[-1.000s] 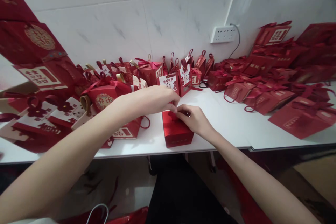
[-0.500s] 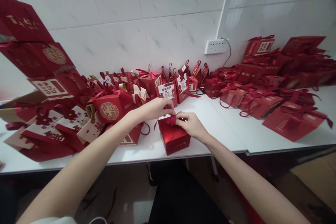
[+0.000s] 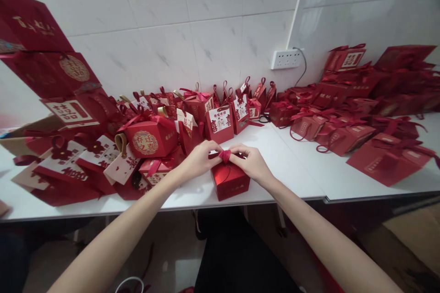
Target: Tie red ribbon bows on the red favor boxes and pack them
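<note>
A small red gift box [image 3: 230,182] stands near the front edge of the white table [image 3: 295,165]. A red ribbon [image 3: 224,155] sits on top of the box. My left hand [image 3: 200,159] pinches the ribbon from the left, fingers closed. From the right, my right hand [image 3: 251,161] pinches the same ribbon, fingers closed. Both hands rest over the box top and hide most of it.
Many red gift boxes and bags [image 3: 147,137] crowd the table's left and back. More flat red bags [image 3: 388,158] lie on the right. A white power socket [image 3: 286,59] with a cable is on the tiled wall. My dark-clothed lap [image 3: 237,256] is below the table edge.
My left hand has drawn back from over the box to its left side. Both hands now pinch the ribbon together on top. The view has shifted slightly.
</note>
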The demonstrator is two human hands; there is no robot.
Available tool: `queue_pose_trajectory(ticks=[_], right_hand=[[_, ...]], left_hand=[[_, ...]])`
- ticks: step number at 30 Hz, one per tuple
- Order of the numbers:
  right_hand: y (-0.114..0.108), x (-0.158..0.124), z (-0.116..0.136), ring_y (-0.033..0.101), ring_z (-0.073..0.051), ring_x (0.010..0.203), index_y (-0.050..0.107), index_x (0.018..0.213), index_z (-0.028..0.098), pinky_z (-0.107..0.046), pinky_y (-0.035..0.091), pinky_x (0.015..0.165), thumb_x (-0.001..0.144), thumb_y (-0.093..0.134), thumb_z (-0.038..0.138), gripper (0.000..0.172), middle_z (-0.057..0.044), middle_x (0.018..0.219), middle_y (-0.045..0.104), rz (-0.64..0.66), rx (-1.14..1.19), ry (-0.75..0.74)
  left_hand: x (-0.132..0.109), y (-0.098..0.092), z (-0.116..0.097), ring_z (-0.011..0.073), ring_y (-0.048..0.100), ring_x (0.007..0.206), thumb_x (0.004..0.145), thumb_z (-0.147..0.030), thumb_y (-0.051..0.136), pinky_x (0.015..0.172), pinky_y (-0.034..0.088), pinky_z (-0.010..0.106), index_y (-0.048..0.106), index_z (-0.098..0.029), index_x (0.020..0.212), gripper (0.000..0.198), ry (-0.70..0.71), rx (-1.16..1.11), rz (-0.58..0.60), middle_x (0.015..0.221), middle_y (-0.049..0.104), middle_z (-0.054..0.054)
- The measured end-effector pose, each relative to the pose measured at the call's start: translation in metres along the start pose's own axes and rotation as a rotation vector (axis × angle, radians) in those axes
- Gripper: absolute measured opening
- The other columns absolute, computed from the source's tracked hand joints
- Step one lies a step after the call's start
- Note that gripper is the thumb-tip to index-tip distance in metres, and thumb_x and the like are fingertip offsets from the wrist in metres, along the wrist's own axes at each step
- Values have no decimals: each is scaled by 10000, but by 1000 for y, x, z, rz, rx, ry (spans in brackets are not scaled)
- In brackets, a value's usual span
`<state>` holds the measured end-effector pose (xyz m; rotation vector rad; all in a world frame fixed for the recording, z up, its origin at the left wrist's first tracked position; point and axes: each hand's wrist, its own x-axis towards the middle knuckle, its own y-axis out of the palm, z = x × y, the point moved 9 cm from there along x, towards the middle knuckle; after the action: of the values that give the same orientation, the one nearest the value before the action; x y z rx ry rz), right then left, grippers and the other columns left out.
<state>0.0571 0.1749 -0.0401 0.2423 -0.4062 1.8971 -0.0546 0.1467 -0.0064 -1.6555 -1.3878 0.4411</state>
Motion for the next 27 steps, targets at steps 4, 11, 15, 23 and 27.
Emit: queue_pose_trajectory(ticks=[4,11,15,23,27], right_hand=[[0,-2,-1,653,-194,794,691,722,163,-311,497,754,704,635,319,167,-65,821,713,-23,-1,9],[-1,-5,-2,656,-200,797,676,708,177,-317,503,756,695,642,323,151,-60,812,715,-64,-13,17],[-3,-6,0,650,-198,779,670,710,180,-324,500,750,691,631,315,142,-55,801,710,-78,-49,2],[-5,-5,8,641,-175,785,676,784,181,-311,483,754,776,582,262,123,-41,832,717,55,-183,-9],[-1,-3,13,628,-154,773,661,788,184,-294,463,759,831,541,247,142,-19,815,709,163,-204,-30]], left_hand=[[-5,3,1,174,600,849,801,-235,567,802,463,309,655,-162,823,117,13,-75,-36,894,673,55],[-8,7,5,178,598,878,795,-242,585,837,456,332,669,-171,812,112,-10,-186,-64,901,679,56],[-7,11,2,176,588,864,780,-241,580,828,453,339,668,-165,770,117,-18,-252,-48,906,667,58],[-7,18,9,184,587,957,839,-359,526,912,421,345,664,-162,697,278,-49,-421,-59,954,641,67],[-8,25,18,207,551,1102,832,-394,556,992,385,361,694,-171,716,287,-87,-580,-40,1121,615,82]])
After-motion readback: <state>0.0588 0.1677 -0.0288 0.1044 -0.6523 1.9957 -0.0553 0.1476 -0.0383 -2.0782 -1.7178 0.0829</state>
